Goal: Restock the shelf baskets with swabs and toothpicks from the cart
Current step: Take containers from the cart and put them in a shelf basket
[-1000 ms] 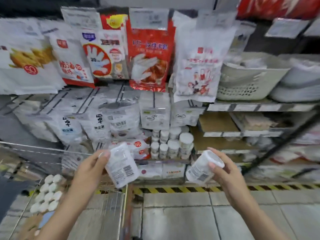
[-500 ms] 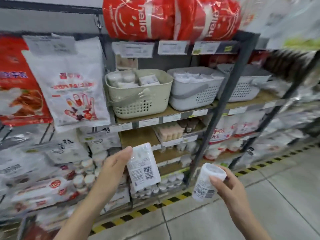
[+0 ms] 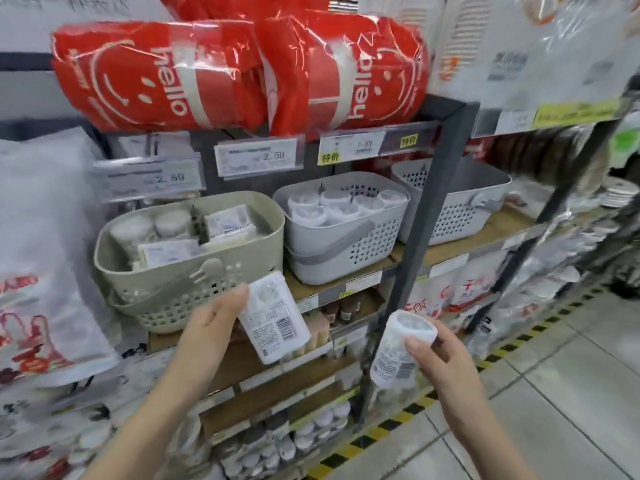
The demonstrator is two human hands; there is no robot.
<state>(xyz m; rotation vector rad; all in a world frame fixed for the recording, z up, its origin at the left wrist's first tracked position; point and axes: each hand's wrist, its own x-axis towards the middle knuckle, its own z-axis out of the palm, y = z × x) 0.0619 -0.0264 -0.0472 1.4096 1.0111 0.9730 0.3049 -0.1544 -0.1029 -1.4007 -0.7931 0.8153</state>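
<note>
While you face the shelf, your left hand (image 3: 207,327) pinches a flat white packet (image 3: 273,317) just below the beige basket (image 3: 145,268), grip clamped on its edge. Your right hand (image 3: 436,355) curls round a white round tub (image 3: 401,348), tilted, lower than the grey basket (image 3: 346,244) of tubs. Red "hello" bags (image 3: 166,74) lie on the top shelf.

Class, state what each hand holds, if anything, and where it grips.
Left hand: flat white packet, by its left edge. Right hand: round white tub, around its side.
</note>
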